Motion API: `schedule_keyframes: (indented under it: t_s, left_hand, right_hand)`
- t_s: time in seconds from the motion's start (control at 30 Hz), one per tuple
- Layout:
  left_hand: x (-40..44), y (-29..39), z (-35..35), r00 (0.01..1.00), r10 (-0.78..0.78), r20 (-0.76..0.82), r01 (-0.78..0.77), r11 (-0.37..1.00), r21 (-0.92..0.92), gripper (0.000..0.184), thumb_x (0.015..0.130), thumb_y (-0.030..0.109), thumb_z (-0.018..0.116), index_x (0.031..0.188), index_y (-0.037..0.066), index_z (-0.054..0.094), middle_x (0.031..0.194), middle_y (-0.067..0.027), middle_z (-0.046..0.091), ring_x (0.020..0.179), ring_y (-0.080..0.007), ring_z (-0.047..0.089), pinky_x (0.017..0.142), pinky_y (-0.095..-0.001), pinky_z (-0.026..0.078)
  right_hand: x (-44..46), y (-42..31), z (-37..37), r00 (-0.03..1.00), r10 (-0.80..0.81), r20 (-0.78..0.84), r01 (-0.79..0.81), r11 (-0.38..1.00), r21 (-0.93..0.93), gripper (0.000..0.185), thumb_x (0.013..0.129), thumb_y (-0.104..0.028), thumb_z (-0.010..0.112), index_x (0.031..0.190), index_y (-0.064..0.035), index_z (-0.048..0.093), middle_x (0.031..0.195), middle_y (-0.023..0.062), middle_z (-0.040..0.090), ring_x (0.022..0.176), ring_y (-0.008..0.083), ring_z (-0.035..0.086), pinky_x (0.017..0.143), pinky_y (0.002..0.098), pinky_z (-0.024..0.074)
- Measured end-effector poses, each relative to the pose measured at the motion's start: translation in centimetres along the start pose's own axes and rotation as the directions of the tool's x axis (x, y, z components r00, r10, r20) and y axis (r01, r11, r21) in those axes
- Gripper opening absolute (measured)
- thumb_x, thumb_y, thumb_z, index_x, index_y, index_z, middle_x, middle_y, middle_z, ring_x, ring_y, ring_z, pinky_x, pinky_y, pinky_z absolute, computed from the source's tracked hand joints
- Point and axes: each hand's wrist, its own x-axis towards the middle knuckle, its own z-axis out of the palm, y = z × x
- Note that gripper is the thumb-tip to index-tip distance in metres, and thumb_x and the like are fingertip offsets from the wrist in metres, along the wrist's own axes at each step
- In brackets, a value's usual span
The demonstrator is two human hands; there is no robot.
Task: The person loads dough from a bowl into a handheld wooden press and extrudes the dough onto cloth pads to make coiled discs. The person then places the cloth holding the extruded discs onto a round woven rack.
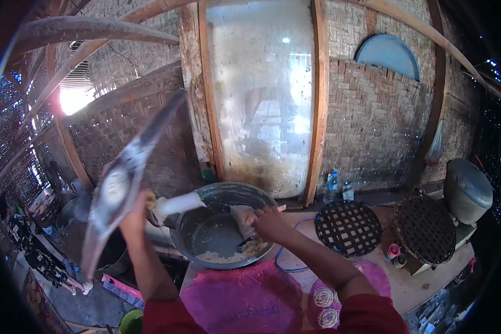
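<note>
Below us lies a pale worktop (423, 285), with a pink sheet (239, 305) spread along its near side. Just beyond that sheet stands a wide grey basin (212, 232), the vessel the work is centred on, and we see pale, crumbly paste (222, 257) lying along its near inner side. To the left, a long, dark implement (115, 189) is raised on a slant, blurred, with a white cylinder (182, 204) reaching from beside it over the basin's left rim. To the right are two dark woven trays (348, 228), the farther-right one close to a lidded metal pot (468, 192). A smaller pink mat (376, 275) carries coiled pale rounds (328, 318).

Our left hand (136, 214) has its fingers closed on the implement, though the blur hides part of the grip. Our right hand (270, 225), over the basin's right side, has its fingers curled around a pale scoop-like piece (242, 218) that reaches down to the paste. Smallest, two clear bottles (331, 186) stand at the far edge.
</note>
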Motion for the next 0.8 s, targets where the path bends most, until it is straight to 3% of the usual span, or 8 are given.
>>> schedule_keyframes:
  t_s: [0.1,0.17,0.23,0.33,0.43,0.53,0.63,0.8]
  left_hand:
    - [0.8,2.9,-2.5,0.908,-0.398,0.132,0.329,0.480,-0.813,0.016,0.080,0.006,0.054,0.096,0.003,0.054,0.084,-0.0052,0.055,0.069,-0.0146,0.053,0.060,-0.0281,0.044]
    - [-0.2,4.2,-2.0,0.823,-0.479,0.305,0.446,0.214,-0.869,0.009,0.080,0.015,0.053,0.085,0.008,0.051,0.077,-0.0010,0.047,0.065,-0.0127,0.048,0.056,-0.0281,0.039]
    - [-3.5,4.0,-0.4,0.718,-0.501,0.483,0.519,-0.078,-0.851,0.013,0.078,0.019,0.054,0.086,0.010,0.049,0.076,-0.0001,0.045,0.065,-0.0125,0.045,0.055,-0.0275,0.037]
    - [-9.8,4.3,3.0,0.541,-0.405,0.737,0.590,-0.442,-0.676,0.011,0.077,0.016,0.053,0.085,0.010,0.048,0.077,-0.0007,0.044,0.067,-0.0135,0.046,0.059,-0.0280,0.039]
    - [-16.0,5.9,5.7,0.418,-0.445,0.792,0.674,-0.432,-0.598,0.013,0.083,0.022,0.055,0.090,0.011,0.054,0.085,-0.0026,0.053,0.078,-0.0163,0.055,0.064,-0.0319,0.045]
    - [-23.0,4.8,7.2,0.220,-0.673,0.707,0.893,-0.152,-0.423,0.017,0.083,0.020,0.059,0.096,0.009,0.060,0.093,-0.0059,0.060,0.088,-0.0187,0.060,0.073,-0.0340,0.048]
    - [-27.1,6.5,7.8,0.235,-0.505,0.831,0.971,0.168,-0.173,0.018,0.082,0.020,0.061,0.096,0.008,0.061,0.092,-0.0064,0.061,0.087,-0.0192,0.061,0.073,-0.0342,0.048]
    - [-29.2,15.5,9.4,0.264,0.107,0.959,0.611,0.750,-0.252,0.018,0.081,0.020,0.064,0.095,0.008,0.063,0.090,-0.0072,0.063,0.086,-0.0199,0.062,0.074,-0.0347,0.049]
  right_hand:
    - [-0.8,-1.7,-3.6,0.980,0.052,-0.190,0.061,0.836,0.546,0.047,0.087,-0.045,0.053,0.114,-0.0073,0.060,0.115,0.0141,0.058,0.108,0.0310,0.053,0.094,0.0413,0.0396]
    - [-3.3,-4.2,-4.3,0.986,-0.101,0.131,-0.112,0.172,0.979,0.065,0.086,-0.059,0.041,0.122,-0.0051,0.052,0.123,0.0132,0.053,0.113,0.0277,0.050,0.097,0.0388,0.0385]
    - [-6.4,-7.1,-3.7,0.885,-0.409,0.221,-0.430,-0.539,0.724,0.084,0.085,-0.072,0.030,0.130,-0.0029,0.044,0.131,0.0123,0.048,0.118,0.0244,0.048,0.099,0.0363,0.0374]
    - [-11.8,-10.8,-0.8,0.859,-0.513,0.008,-0.485,-0.807,0.338,0.084,0.084,-0.072,0.032,0.132,-0.0039,0.040,0.108,0.0125,0.053,0.091,0.0208,0.050,0.077,0.0330,0.0406]
    - [-18.2,-12.7,1.2,0.854,-0.412,-0.318,-0.461,-0.883,-0.092,0.081,0.083,-0.073,0.032,0.136,-0.0108,0.034,0.073,0.0111,0.052,0.045,0.0163,0.050,0.037,0.0276,0.0440]
    - [-25.5,-12.1,1.0,0.985,-0.150,0.082,-0.144,-0.987,-0.072,0.072,0.084,-0.071,0.035,0.129,-0.0149,0.041,0.059,0.0050,0.039,0.031,0.0086,0.032,0.025,0.0206,0.0288]
    - [-31.5,-9.7,-5.2,0.826,0.352,0.439,0.152,-0.891,0.428,0.073,0.082,-0.074,0.028,0.112,-0.0121,0.052,0.056,0.0002,0.039,0.032,0.0075,0.031,0.027,0.0211,0.0251]
    - [-38.2,-10.2,-9.2,0.453,0.800,0.392,0.226,-0.529,0.818,0.079,0.079,-0.079,0.014,0.063,-0.0078,0.042,0.046,-0.0004,0.032,0.031,0.0114,0.033,0.031,0.0244,0.0289]
